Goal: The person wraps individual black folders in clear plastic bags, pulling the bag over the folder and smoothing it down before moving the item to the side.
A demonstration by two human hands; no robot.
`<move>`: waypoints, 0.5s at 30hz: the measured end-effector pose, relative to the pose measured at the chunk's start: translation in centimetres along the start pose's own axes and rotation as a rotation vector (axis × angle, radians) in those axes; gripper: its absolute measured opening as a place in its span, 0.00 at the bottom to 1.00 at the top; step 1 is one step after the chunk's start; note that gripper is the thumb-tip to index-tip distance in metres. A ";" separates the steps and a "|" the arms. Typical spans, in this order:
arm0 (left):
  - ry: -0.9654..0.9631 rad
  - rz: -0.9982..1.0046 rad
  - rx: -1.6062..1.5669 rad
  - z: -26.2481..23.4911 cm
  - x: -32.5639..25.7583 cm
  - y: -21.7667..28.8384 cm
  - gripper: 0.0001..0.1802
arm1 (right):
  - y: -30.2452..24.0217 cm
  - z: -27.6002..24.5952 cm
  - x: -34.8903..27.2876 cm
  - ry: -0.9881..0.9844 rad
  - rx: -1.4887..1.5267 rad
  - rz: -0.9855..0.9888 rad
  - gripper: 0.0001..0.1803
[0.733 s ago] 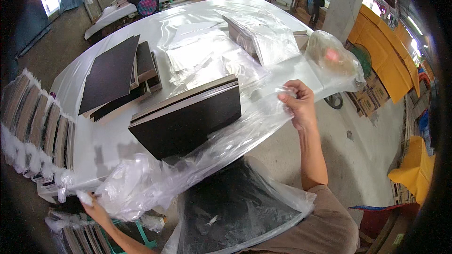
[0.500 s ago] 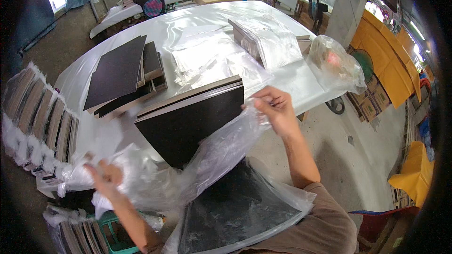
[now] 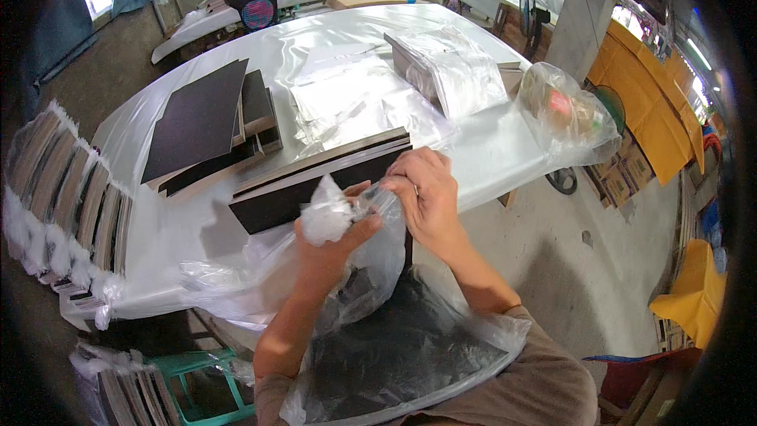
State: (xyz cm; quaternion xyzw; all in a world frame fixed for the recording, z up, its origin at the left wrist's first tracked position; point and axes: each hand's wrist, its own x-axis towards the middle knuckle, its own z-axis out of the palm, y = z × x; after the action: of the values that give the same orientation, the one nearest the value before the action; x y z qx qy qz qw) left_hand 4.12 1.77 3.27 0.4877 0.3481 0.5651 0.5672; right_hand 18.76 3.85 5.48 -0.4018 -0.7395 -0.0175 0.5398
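My left hand [image 3: 327,248] is closed around a crumpled white wad [image 3: 327,213] and the gathered edge of a clear plastic bag [image 3: 378,268]. Close beside it, the fingers of my right hand [image 3: 426,193] pinch the same bag's edge. The bag hangs down toward my lap, where a dark flat panel [image 3: 394,347] lies under clear plastic. Just beyond my hands, a stack of black boards [image 3: 276,205] with pale edges leans at the table's near side; my hands and the bag partly hide it.
More black boards [image 3: 197,118] lie on the plastic-covered table [image 3: 315,31]. Clear bags [image 3: 347,102] and a wrapped stack [image 3: 449,71] are farther back. Wrapped bundles [image 3: 71,189] line the left, above a green stool [image 3: 213,379]. A filled clear bag [image 3: 568,114] sits at the right edge.
My left hand has come in from the lower left to meet my right hand, bringing the plastic. My right hand has shifted slightly left and down.
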 end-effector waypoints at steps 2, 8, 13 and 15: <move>-0.007 -0.028 -0.165 0.2 -0.3 0.3 0.14 | 0.9 0.9 -0.4 0.008 0.028 0.060 0.04; -0.204 0.205 0.444 -0.5 0.0 1.0 0.15 | 2.9 1.0 -0.7 -0.352 1.889 0.873 0.21; -0.122 0.575 0.712 -1.4 -0.1 0.7 0.17 | 1.2 -0.2 -0.1 -0.441 1.047 0.376 0.19; 0.097 0.543 0.341 -0.2 -0.2 0.7 0.14 | 1.7 0.8 -1.0 -0.518 0.845 0.051 0.15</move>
State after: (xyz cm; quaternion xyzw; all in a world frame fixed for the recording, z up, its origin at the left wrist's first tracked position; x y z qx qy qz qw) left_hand 3.70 1.54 3.81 0.6231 0.3216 0.6520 0.2886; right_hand 19.25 4.86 3.65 -0.1566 -0.7818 0.3975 0.4542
